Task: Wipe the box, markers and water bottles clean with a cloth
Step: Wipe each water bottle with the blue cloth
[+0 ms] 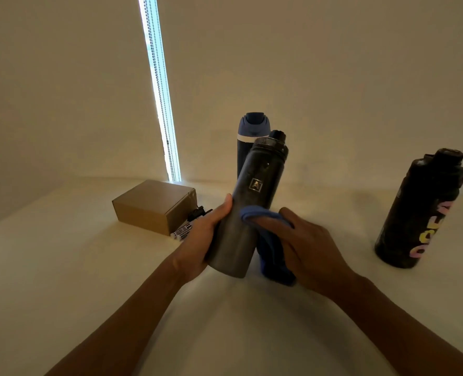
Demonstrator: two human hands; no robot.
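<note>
Item, markers (182, 231): I see only ends, rest behind left grip (203, 240). Item, blue bottle (252, 126): lower body behind grey bottle (260, 172). Item, cloth (254, 214): mostly under right grip (309, 245).

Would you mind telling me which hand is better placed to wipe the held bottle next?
The right hand: it presses the blue cloth on the bottle, whose lower body the left hand grips.

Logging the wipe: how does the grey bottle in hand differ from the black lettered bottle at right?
The grey bottle is tilted in the left hand, the right hand holding a blue cloth against it; the black lettered bottle stands untouched on the table. The grey bottle bears a small square logo, the black lettered bottle large pastel letters. Both are dark, capped.
</note>
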